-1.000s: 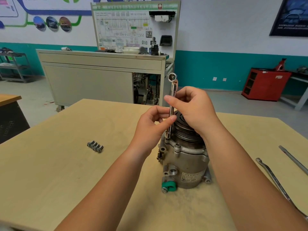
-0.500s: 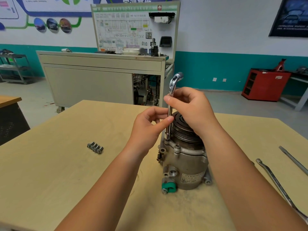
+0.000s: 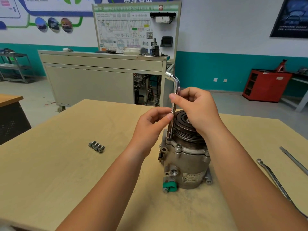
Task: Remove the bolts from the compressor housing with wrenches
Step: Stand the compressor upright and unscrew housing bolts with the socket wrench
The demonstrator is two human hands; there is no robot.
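Observation:
A grey metal compressor (image 3: pixel 186 160) stands upright on the wooden table (image 3: pixel 66 172), its dark pulley on top. An L-shaped socket wrench (image 3: pixel 173 107) stands vertically with its lower socket on a bolt at the housing's upper left rim. My right hand (image 3: pixel 195 107) pinches the shaft high up. My left hand (image 3: pixel 150 124) pinches the shaft lower down with thumb and fingers. The wrench's bent top end points left. One bolt (image 3: pixel 178 146) shows on the front rim of the housing. Several removed bolts (image 3: pixel 96 146) lie in a row on the table to the left.
A combination wrench (image 3: pixel 276 184) and a flat metal bar (image 3: pixel 293 160) lie on the table at the right. Behind the table stands a grey training cabinet (image 3: pixel 100 77) with a wiring board. A red cabinet (image 3: pixel 265 84) sits by the far wall.
The wrench has turned about its upright shaft: its bent top end, first facing me, now points left. Both hands stayed on the shaft.

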